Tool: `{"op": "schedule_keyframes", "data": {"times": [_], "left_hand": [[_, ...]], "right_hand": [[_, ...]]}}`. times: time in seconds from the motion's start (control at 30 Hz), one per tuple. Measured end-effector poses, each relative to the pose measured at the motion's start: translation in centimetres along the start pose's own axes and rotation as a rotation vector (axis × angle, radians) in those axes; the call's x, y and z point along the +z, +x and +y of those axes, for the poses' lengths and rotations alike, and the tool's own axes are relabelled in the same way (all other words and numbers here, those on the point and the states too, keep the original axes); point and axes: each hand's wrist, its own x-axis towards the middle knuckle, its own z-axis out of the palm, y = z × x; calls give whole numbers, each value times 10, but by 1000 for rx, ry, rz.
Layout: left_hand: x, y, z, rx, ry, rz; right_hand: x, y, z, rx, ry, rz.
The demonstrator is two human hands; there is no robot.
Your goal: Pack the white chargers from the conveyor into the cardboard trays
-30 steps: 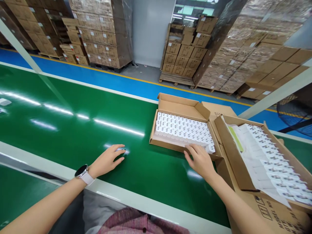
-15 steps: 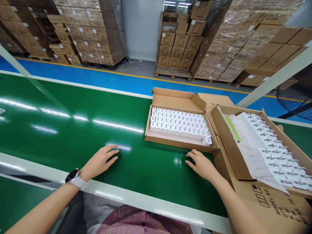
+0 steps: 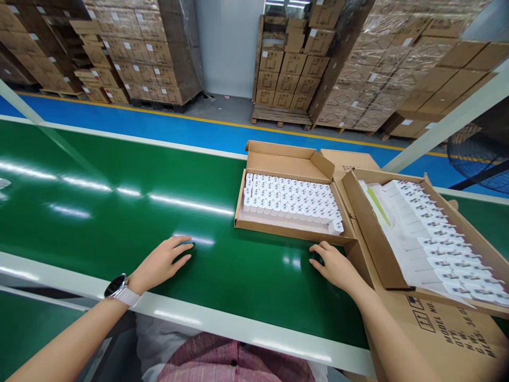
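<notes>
My left hand [image 3: 165, 263] rests over the green belt [image 3: 222, 286], fingers apart and holding nothing; a watch [image 3: 116, 286] is on that wrist. To the right, my right hand [image 3: 333, 265] hovers at the belt, fingers loosely curved and apart, with nothing in it. Just beyond it lies an open cardboard box [image 3: 286, 229] filled with rows of small white box-shaped pieces [image 3: 288, 196]; one piece [image 3: 336, 227] stands apart at the front right corner. A second open carton [image 3: 382, 254] on the right holds rows of white parts with metal prongs [image 3: 445, 233].
The second carton sits tilted on a large printed cardboard box [image 3: 449, 334]. A green strip [image 3: 378, 206] lies on its white liner. A black fan [image 3: 477, 154] stands far right. White frame posts [image 3: 445, 122] flank the belt. Stacked cartons on pallets [image 3: 294, 79] line the back.
My right hand has shifted slightly to the right. My left hand is almost unmoved, and the boxes lie as before while the view drifts a little.
</notes>
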Motion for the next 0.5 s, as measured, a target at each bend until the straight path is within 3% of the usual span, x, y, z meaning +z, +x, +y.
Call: {"op": "schedule_keyframes", "data": {"times": [0.37, 0.5], "left_hand": [[0, 0, 2, 7, 3, 3], [-4, 1, 3, 11, 7, -6]], "right_hand": [[0, 1, 1, 13, -22, 3], [-10, -1, -9, 14, -23, 1]]}}
